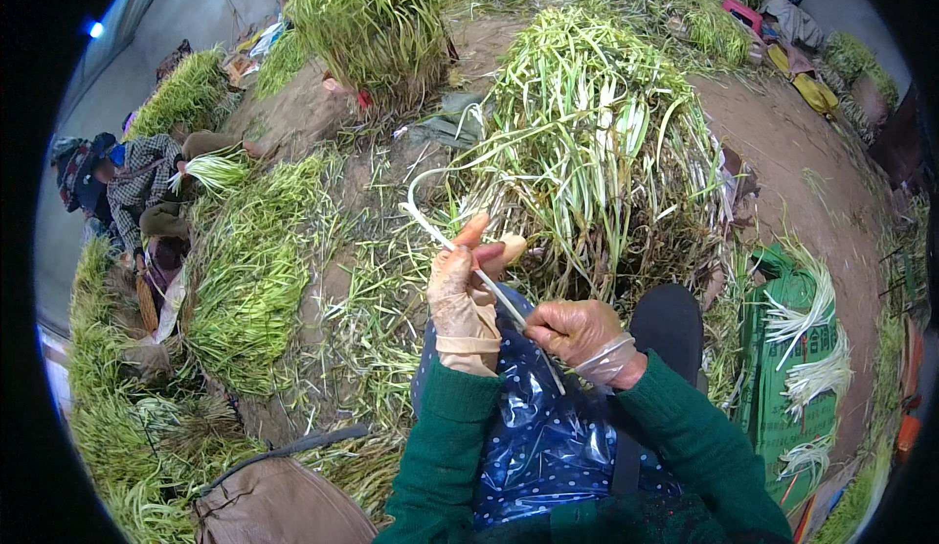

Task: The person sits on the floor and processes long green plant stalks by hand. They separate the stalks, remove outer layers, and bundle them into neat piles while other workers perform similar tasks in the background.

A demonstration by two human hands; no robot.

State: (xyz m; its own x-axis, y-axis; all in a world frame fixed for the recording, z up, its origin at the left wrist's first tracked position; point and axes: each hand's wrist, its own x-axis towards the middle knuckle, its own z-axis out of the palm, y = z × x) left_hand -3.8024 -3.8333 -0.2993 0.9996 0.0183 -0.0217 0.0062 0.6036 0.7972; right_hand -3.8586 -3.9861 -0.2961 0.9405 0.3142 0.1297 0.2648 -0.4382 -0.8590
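Observation:
My left hand (463, 291), in a soiled beige glove, grips a long pale leafy shoot (502, 297), which looks like a garlic green. The shoot's leaf end curls up and away beyond the fingers. Lower down, my right hand (583, 330) pinches the white stem, whose tip hangs over my lap. Clear plastic wraps the right wrist. Beneath both hands is a blue dotted apron (546, 463) with a shiny plastic cover. Just ahead stands a big upright heap of the same greens (598, 133), its roots and dry leaves tangled at the bottom.
On the right, white-stemmed bunches (814, 379) lie on a green printed sack (763, 375). Loose leaves (367, 287) litter the dirt floor. More greens (249, 272) are piled at left, where a person (150, 177) holds a bunch. Another tall heap (374, 30) stands farther back.

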